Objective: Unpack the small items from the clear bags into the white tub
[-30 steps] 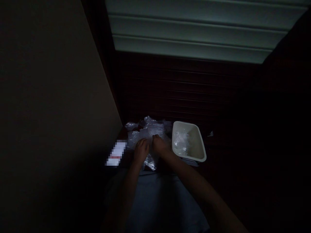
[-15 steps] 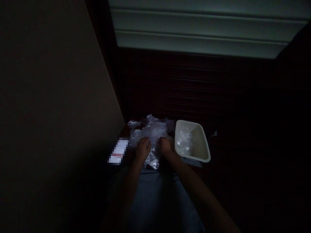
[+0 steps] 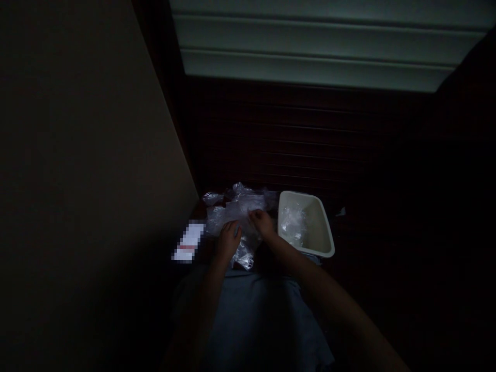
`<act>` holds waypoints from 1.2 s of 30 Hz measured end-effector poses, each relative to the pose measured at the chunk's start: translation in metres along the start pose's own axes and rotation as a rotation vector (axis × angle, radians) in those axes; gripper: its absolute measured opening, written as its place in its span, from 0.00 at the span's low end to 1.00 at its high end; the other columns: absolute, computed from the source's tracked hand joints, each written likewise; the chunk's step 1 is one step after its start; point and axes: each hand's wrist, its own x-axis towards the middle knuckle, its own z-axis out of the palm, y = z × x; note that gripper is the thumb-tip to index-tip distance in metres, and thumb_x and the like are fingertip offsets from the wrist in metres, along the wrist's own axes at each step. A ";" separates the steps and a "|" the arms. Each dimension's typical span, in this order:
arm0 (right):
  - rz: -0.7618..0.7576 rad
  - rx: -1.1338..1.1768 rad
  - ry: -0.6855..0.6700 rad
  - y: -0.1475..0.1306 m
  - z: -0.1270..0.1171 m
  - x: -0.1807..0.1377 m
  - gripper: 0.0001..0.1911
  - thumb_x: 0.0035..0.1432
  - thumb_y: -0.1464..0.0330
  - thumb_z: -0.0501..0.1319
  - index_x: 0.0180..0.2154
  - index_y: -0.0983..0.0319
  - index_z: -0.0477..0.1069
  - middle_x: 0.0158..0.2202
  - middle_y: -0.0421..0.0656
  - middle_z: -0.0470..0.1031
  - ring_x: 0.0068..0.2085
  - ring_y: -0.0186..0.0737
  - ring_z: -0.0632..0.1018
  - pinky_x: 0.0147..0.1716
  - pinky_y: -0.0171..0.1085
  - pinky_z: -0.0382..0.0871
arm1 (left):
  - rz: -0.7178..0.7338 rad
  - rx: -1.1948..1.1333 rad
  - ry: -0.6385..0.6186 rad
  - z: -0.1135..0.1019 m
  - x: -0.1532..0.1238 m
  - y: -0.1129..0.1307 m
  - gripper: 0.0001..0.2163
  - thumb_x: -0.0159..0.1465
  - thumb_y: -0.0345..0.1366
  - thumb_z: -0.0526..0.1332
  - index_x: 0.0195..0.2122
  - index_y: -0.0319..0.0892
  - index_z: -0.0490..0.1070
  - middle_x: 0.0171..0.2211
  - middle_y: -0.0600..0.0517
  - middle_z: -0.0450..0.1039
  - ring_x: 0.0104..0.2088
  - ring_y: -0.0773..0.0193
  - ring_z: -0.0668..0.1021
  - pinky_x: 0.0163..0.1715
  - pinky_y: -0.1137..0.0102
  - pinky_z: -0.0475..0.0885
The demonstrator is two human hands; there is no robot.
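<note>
The scene is very dark. A heap of crumpled clear plastic bags (image 3: pixel 238 209) lies on a dark surface in front of me. My left hand (image 3: pixel 228 240) rests on the near part of the heap, fingers curled onto the plastic. My right hand (image 3: pixel 262 222) sits just to its right with fingers pinched on a piece of the same plastic. Directly right of the hands stands a white rectangular bin (image 3: pixel 324 232) with more clear plastic inside.
A plain wall (image 3: pixel 85 155) closes the left side. Dark slatted panelling (image 3: pixel 294 139) rises behind the heap, with a pale blind (image 3: pixel 310 46) above. A small white card (image 3: pixel 188 242) lies left of the heap. My lap in grey cloth (image 3: pixel 256 320) is below.
My right hand has moved up and left onto the top of the heap. The left hand has slid slightly nearer to me. The view shifted a little.
</note>
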 end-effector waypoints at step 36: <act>-0.204 0.456 -0.035 -0.015 -0.049 0.000 0.14 0.40 0.71 0.57 0.34 0.62 0.65 0.25 0.38 0.67 0.28 0.33 0.69 0.30 0.35 0.64 | -0.249 -0.446 0.348 -0.003 0.025 0.021 0.20 0.53 0.42 0.58 0.46 0.44 0.60 0.48 0.46 0.60 0.51 0.59 0.63 0.51 0.62 0.57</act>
